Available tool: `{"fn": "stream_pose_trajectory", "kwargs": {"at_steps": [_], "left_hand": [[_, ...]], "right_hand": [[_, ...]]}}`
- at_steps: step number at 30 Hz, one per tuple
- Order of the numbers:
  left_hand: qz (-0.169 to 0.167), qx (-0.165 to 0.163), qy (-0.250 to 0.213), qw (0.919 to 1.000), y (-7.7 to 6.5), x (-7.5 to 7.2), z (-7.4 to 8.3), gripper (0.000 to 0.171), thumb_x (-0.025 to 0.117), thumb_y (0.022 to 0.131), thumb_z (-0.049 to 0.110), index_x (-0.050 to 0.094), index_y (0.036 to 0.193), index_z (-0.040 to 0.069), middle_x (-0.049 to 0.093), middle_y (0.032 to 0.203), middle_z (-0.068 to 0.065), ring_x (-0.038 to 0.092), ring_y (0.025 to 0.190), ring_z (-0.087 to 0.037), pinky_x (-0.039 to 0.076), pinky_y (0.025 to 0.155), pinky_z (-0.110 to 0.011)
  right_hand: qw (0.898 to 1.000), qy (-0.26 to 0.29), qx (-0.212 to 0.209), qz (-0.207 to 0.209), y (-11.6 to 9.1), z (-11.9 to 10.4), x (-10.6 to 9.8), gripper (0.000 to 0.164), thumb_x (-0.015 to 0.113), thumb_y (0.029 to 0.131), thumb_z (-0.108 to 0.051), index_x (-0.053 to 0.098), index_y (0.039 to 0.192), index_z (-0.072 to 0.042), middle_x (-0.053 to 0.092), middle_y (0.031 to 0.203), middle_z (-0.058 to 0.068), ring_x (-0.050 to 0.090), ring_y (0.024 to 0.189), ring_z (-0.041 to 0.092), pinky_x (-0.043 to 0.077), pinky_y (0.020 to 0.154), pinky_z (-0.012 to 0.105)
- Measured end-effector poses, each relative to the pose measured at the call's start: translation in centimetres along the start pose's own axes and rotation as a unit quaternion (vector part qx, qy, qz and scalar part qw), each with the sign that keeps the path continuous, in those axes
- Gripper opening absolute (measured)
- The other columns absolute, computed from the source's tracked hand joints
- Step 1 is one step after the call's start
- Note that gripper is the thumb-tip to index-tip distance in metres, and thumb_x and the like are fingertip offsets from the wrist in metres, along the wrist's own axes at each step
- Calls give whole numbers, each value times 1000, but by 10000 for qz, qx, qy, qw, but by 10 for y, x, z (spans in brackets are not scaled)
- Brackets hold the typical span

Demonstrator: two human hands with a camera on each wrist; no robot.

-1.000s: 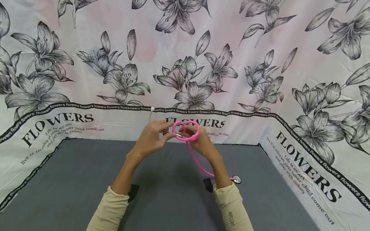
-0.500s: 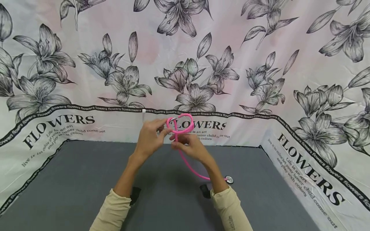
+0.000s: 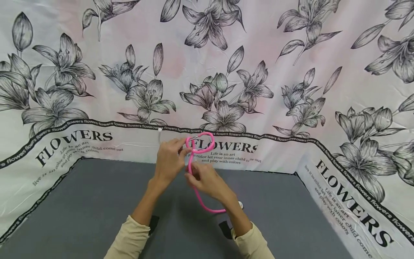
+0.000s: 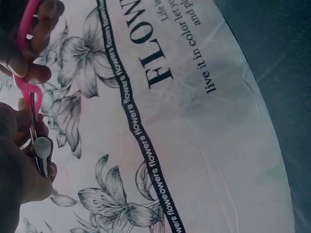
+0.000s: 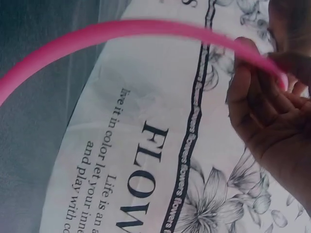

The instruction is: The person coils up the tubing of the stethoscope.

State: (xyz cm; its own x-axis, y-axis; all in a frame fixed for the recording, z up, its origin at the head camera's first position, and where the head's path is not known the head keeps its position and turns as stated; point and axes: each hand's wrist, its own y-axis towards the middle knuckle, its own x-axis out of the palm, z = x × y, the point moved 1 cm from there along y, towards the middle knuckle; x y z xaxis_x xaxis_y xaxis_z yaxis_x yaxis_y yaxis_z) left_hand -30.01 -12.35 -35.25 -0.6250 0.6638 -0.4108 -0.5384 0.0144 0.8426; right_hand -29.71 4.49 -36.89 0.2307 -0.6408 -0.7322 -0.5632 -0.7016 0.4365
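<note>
A pink stethoscope (image 3: 213, 141) is held up above the table, its upper tubing bent into a loop. My left hand (image 3: 170, 158) pinches its metal ear tubes (image 4: 33, 114); a pale eartip (image 4: 42, 147) shows beside those fingers in the left wrist view. Lower down, my right hand (image 3: 207, 180) grips the single tube just under the loop. From there the pink tubing (image 5: 131, 28) curves down toward the tabletop. The chest piece (image 3: 240, 204) lies at the tube's end, partly hidden behind my right wrist.
A grey tabletop (image 3: 106, 201) spreads under both arms. Behind it and along the sides hangs a white cloth (image 3: 207, 160) printed with flowers and lettering. Dark straps (image 3: 225, 230) show near the cuffs of both sleeves.
My right hand has slid from the loop down the tube. The loop has shifted a little left, and the chest piece has been drawn leftward. My left hand keeps its pinch on the ear tubes.
</note>
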Motion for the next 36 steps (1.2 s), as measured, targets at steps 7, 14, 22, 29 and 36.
{"fn": "stream_pose_trajectory", "kwargs": {"at_steps": [7,14,22,29,36], "left_hand": [[30,79,705,9975,-2,2,-3,34,78,91,22,76,114,-3,72,83,-15,63,69,-27,45,72,-42],[-142,732,1598,9843,-2,-1,-5,33,79,89,27,77,109,1,68,81,-10,62,70,-29,43,71,-39],[-380,965,1543,9826,-4,-2,0,26,80,88,22,79,106,3,64,76,-8,54,65,-25,39,67,-36],[-656,1198,1580,9779,-4,1,8,23,85,84,16,83,105,5,61,73,-7,53,64,-22,40,67,-36],[-976,1594,1530,9704,-4,0,22,22,86,83,12,81,104,10,65,77,-4,61,71,-22,46,71,-35]], "right_hand": [[9910,-1312,271,57,-2,-21,6,14,60,101,-6,52,90,-7,56,65,0,48,55,1,36,52,16],[9264,-3691,-99,740,0,-35,10,20,62,102,-17,59,85,-9,50,59,-3,46,49,12,40,46,29],[9087,-3820,-540,1596,-4,-35,-8,16,65,103,-17,68,91,-9,66,75,0,62,65,17,52,61,30],[9027,-3698,-594,2119,-4,-30,-19,15,70,101,-21,71,92,-8,58,77,2,56,67,20,48,64,31],[8906,-3329,-371,3075,-9,-22,-35,15,77,92,-24,76,90,-9,61,83,6,58,73,25,50,65,38]]}}
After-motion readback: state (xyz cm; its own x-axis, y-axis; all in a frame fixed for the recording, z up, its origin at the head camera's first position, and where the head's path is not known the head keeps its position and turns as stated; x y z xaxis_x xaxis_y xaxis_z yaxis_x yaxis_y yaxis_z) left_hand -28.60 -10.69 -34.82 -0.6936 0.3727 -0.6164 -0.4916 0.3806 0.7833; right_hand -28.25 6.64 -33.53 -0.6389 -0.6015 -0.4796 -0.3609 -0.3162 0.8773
